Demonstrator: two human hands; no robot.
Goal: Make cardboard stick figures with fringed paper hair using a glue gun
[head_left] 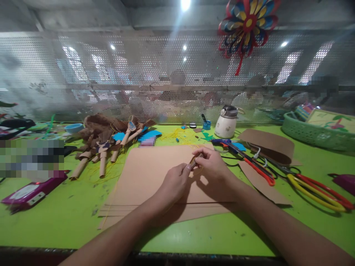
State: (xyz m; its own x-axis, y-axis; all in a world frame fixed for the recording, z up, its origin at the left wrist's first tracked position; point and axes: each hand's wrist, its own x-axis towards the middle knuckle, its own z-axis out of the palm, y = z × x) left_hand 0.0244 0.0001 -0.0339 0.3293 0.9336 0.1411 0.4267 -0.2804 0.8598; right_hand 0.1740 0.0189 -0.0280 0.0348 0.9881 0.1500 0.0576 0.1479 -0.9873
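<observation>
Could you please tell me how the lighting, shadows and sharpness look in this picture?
Head view: a ceiling light glares, streaking downward; head view: the left hand and right hand cast shadows on the brown sheets; head view: the perforated screen looks hazy, pixelation hides part of the left side, and the small brown piece being held is too indistinct to identify.

On my feed, sheets lie stacked on the surface.
Left of the stack I see tubes; to its right, scissors, with a basket behind them. A jug stands behind the sheets, toward the right, and a screen runs behind it all.
</observation>
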